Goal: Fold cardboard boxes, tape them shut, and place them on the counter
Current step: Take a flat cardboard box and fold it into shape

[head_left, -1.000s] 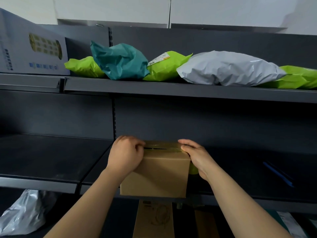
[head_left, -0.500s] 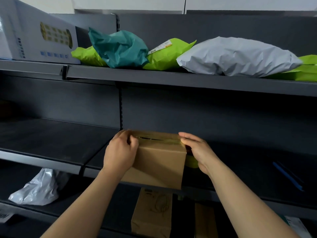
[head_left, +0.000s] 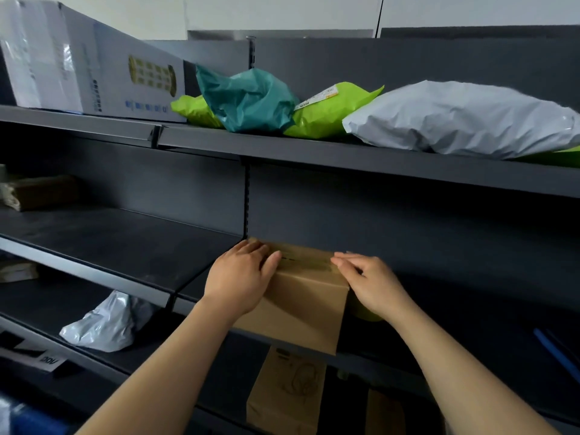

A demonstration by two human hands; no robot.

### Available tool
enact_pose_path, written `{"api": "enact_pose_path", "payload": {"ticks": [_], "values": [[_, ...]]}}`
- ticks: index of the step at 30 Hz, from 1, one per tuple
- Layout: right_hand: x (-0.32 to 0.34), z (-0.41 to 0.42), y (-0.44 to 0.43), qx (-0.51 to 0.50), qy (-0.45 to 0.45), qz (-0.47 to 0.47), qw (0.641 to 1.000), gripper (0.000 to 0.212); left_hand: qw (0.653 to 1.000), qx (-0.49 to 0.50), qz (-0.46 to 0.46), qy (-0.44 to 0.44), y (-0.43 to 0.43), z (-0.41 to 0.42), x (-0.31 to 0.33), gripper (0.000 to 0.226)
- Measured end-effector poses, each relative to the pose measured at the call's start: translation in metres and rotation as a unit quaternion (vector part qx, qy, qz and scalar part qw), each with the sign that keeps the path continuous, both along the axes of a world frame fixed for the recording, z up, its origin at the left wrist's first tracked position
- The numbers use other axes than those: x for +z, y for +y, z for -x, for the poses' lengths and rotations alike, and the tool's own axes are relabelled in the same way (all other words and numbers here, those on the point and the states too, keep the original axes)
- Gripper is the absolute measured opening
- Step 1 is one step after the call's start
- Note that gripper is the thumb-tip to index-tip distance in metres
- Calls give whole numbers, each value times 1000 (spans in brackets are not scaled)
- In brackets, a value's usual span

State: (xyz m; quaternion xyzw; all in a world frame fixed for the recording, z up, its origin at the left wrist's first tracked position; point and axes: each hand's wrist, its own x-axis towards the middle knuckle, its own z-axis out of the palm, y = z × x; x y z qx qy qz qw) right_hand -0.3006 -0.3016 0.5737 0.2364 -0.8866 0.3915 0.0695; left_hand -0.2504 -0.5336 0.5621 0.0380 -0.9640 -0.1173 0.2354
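Currently: cardboard box (head_left: 301, 306) on dark shelf (head_left: 470, 324); left hand (head_left: 238, 277) flat across top-left corner, right hand (head_left: 370, 284) open-fingered, pressing top-right edge.

Upside-down letters, apparently "AOC", on white shelf-edge label (head_left: 47, 360) at lower left, blue print on white carton (head_left: 94, 67), sticker (head_left: 317, 100) on green mailer (head_left: 332, 117), small label on lower brown box (head_left: 285, 397), these three illegible.

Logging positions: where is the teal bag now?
Head view: the teal bag lies on the top shelf, left of centre, against the labelled lime-green bag on its right, white box further left.
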Motion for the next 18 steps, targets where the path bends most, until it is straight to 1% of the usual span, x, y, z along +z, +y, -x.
{"api": "enact_pose_path", "payload": {"ticks": [2,4,6,8,10,11,12,15,18], "values": [[4,-1,6,23,10,-13,1000,37,1000,-16,7,-8,-1,-1,7,71],[6,-1,6,27,35,-30,999,38,1000,-20,14,4,-1,-5,10,86],[7,1,1,30,42,-46,998,38,1000,-14,18,17,-3,-7,10,91],[12,4,-5,41,14,-36,998,40,1000,-6,17,14,-7,-5,11,86],[16,9,-4,38,-37,22,998,41,1000,7,10,13,-10,0,12,72],[16,12,1,17,-58,49,997,42,1000,11,8,16,-10,2,11,66],[14,16,11,-12,-66,55,996,42,1000,13,5,20,-8,5,11,63],[2,24,39,-82,-78,1,994,39,1000,14,3,21,0,13,11,61],[-14,25,53,-87,-114,-27,989,37,998,13,32,47,4,21,10,56]]}}
